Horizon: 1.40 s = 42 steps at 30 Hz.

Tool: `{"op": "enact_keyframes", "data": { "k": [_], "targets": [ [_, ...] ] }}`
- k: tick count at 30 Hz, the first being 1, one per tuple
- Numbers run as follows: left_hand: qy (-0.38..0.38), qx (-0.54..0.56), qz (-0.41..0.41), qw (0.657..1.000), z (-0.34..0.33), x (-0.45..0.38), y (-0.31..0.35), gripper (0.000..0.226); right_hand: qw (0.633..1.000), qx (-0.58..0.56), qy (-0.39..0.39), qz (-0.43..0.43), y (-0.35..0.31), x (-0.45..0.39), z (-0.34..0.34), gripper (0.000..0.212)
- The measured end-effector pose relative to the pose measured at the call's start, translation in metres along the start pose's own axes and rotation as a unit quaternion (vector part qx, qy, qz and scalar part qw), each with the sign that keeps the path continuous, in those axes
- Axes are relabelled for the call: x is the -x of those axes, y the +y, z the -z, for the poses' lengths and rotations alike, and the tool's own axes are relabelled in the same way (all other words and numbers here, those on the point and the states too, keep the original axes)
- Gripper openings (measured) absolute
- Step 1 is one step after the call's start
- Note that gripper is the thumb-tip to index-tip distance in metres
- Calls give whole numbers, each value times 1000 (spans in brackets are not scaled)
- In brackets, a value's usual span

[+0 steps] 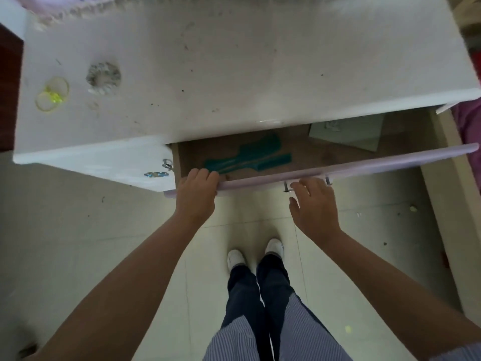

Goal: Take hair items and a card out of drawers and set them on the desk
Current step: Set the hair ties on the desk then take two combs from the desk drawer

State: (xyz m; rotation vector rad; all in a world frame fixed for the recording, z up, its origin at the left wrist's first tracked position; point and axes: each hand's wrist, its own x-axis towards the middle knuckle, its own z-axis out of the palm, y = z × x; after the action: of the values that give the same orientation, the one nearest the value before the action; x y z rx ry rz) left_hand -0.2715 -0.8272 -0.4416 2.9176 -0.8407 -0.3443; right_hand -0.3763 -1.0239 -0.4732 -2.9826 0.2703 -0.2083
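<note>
A drawer with a lilac front stands pulled out from under the white desk. Inside lie teal combs on the left and a pale card at the back right. My left hand reaches over the drawer's front edge, its fingertips beside the comb handles; whether they touch is unclear. My right hand hovers with fingers spread just in front of the drawer's metal handle. On the desk's left end rest a grey scrunchie and yellow hair ties.
A white cabinet door with a metal latch is left of the drawer. Pink cloth lies at the right edge and a frilly fabric at the desk's back left. Tiled floor and my feet are below.
</note>
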Motion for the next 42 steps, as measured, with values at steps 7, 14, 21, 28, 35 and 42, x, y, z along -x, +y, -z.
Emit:
{"op": "enact_keyframes", "data": {
  "k": [7, 14, 21, 28, 35, 42],
  "targets": [
    [11, -1, -9, 1000, -11, 7, 3, 38, 972, 34, -233, 14, 22, -43, 9, 24],
    [-2, 4, -18, 1000, -32, 23, 2, 40, 981, 3, -173, 91, 22, -19, 2, 39],
    [-196, 2, -5, 981, -26, -7, -4, 37, 925, -49, -377, 9, 8, -64, -6, 36],
    [-169, -32, 92, 981, -53, -68, -8, 35, 895, 155, -413, 57, -4, -104, -66, 28],
    [-212, -70, 68, 972, -84, -85, -20, 36, 890, 174, -402, 127, 6, -110, -83, 31],
    [-181, 88, 64, 978, -50, -59, -24, 22, 922, -166, -349, -10, 22, -99, -29, 13]
  ]
}}
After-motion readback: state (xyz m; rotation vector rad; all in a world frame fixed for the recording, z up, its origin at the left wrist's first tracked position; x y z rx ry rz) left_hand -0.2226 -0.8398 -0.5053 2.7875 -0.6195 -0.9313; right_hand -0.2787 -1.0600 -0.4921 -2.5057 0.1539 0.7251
